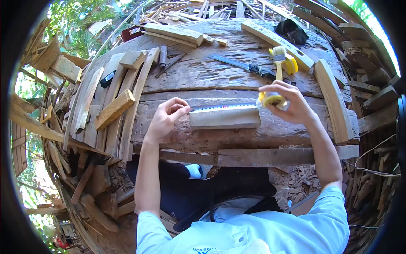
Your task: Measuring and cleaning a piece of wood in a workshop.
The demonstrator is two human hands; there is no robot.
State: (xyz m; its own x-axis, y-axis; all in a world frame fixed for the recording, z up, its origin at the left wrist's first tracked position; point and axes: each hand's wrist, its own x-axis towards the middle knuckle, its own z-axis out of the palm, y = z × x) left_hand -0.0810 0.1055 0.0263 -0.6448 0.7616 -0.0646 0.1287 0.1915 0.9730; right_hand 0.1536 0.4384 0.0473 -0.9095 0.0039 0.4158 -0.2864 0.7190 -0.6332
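Between my hands a tape measure [272, 100] is drawn out along the top edge of a short wooden block [225, 118]. My right hand [292, 101] grips its yellow case just past the block's right end. At the block's left end, my left hand [169, 115] pinches the tip of the pulled-out blade [224, 107]. The block lies flat on the weathered workbench [177, 135], near its front edge. A paintbrush [279, 59] with a pale handle stands out just beyond my right hand, beside a yellow round object [290, 64].
A handsaw [237, 63] and a metal cylinder [163, 56] lie farther back on the bench. Several planks [116, 108] are stacked at left, a black box-like item [108, 79] on them. Long boards [334, 101] rest at right. A dark bag [292, 31] sits at the back right.
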